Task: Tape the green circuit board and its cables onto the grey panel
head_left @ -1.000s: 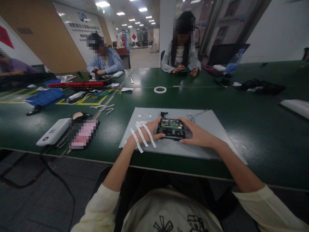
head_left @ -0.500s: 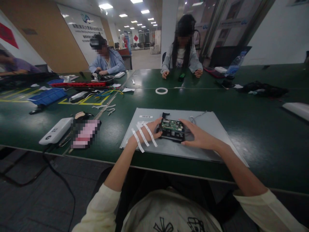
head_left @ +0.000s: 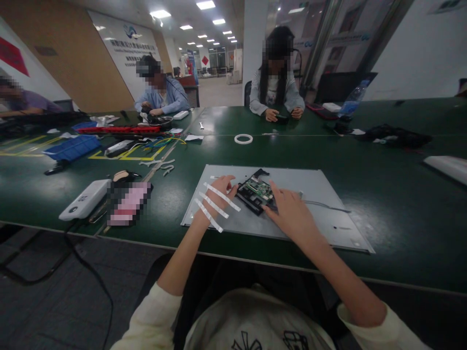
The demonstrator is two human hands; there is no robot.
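A green circuit board [head_left: 260, 187] sits in a black plastic frame [head_left: 250, 200], which lies turned at an angle on a flat grey metal panel [head_left: 324, 194]. My right hand [head_left: 294, 209] grips the frame's right side, thumb near its front corner and fingers by the board. Just off the left corner is my left hand [head_left: 219, 192], its fingers loosely bent and apart from the thumb. Strips of white tape [head_left: 215, 204] are stuck across the back of that hand. Grey cables [head_left: 326, 204] run out to the right from behind my right hand.
A white power bank [head_left: 84, 199] and a pink phone-like item [head_left: 130, 204] lie to the left. Beyond the panel is a white tape roll [head_left: 243, 139]. A blue tray [head_left: 72, 148] stands farther left. Co-workers sit across the green table [head_left: 401, 194].
The black frame with its board has turned clockwise on the panel. My left hand has come off its left side. The cables have swung from behind the frame to the right.
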